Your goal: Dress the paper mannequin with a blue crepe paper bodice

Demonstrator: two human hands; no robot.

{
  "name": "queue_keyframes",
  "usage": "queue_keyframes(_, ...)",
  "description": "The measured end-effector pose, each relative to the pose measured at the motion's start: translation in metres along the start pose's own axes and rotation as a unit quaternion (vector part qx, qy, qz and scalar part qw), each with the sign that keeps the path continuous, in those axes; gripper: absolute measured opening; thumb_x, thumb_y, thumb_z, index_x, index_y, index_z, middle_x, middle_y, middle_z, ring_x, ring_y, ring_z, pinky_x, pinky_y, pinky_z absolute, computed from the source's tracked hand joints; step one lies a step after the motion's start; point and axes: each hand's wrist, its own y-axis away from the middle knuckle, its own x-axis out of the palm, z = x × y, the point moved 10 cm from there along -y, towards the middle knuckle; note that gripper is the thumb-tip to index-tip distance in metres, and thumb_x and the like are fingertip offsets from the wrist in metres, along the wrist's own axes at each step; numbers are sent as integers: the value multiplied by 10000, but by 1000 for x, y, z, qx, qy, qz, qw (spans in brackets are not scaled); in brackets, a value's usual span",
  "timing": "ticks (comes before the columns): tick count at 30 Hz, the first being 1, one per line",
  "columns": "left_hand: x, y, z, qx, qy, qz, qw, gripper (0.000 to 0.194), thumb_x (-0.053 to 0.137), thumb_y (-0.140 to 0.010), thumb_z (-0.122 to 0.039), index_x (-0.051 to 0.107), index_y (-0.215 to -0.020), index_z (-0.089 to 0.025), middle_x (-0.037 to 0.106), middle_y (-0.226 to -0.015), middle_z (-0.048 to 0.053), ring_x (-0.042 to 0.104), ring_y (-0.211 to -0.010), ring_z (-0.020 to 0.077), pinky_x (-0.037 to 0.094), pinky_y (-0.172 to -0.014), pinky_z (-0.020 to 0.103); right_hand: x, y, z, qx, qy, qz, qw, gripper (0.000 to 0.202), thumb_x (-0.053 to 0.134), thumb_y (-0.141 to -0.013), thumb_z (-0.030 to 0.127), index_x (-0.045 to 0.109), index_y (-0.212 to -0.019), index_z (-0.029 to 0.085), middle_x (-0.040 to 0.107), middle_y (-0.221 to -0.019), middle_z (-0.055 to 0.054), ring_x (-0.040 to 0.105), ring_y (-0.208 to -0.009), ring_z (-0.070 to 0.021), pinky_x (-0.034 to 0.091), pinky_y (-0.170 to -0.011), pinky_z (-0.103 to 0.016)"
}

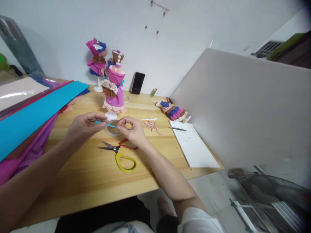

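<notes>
While both hands pinch a blue strip, clear plastic covers pale paper.

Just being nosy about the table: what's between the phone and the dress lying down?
A small green tube sits between the phone and the dress, in the head view.

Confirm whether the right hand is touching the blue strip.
Touching. The head view shows the right hand pinching one end of the blue strip at its fingertips.

A narrow, bright-blue strip — slender and nearly straight — spans from the left hand at nine o'clock to the right hand at three.
</notes>
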Motion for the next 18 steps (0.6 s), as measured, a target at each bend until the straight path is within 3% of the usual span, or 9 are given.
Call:
queue_keyframes(3, -15, -5, -2, 13, -19, -28, 999, 308, 675, -762, -458, 724, -902, -188, 766, -960, 73, 691, -903, 230, 545, -823, 330, -1, -2, -4, 5, 0, 1, 1000, 99, 660, -744, 231, 636, -658, 187, 626, -683, 6, 573, -682, -149, 448, -701, -285)
queue_keyframes(5, -17, -5, -14, 67, -79, -29, 994, 283, 649, -790, -425, 724, -941, -198, 762, -1004, 72, 688, -939, 242, 537, -854, 348, -2, -2, 0, -11, 21, 0, 1000, 93, 662, -735, 209, 634, -649, 187, 625, -683, 4, 576, -691, -152, 445, -709, -289)
queue_keyframes(8, 7, 7, -44, 229, -189, 27, 955, 326, 707, -756, -315, 706, -1060, -198, 733, -1129, 89, 643, -1069, 274, 482, -970, 397, -1, -1, 5, -30, 42, 2, 999, 88, 663, -726, 191, 631, -644, 189, 626, -686, 2, 569, -690, -151, 441, -699, -283)
queue_keyframes(10, 26, 15, -52, 293, -235, 64, 925, 314, 717, -761, -262, 702, -1069, -196, 742, -1084, 90, 647, -1022, 261, 493, -925, 382, 1, 0, 7, -28, 41, 10, 999, 82, 664, -723, 187, 634, -647, 190, 642, -691, 1, 571, -688, -149, 446, -690, -275)
queue_keyframes(14, 39, 17, -48, 292, -269, 85, 914, 95, 649, -818, -196, 731, -863, -209, 738, -781, 35, 657, -739, 180, 489, -682, 266, 8, 2, 5, -9, 9, 37, 999, 74, 656, -735, 206, 648, -664, 186, 665, -664, 10, 584, -647, -136, 461, -655, -252)
queue_keyframes(18, 30, 15, -50, 257, -228, 78, 936, 167, 601, -824, -181, 706, -696, -203, 705, -657, 5, 622, -588, 130, 435, -560, 207, 13, 3, 7, -6, -27, 53, 998, 106, 654, -764, 260, 661, -692, 182, 671, -661, 8, 595, -628, -133, 475, -639, -244)
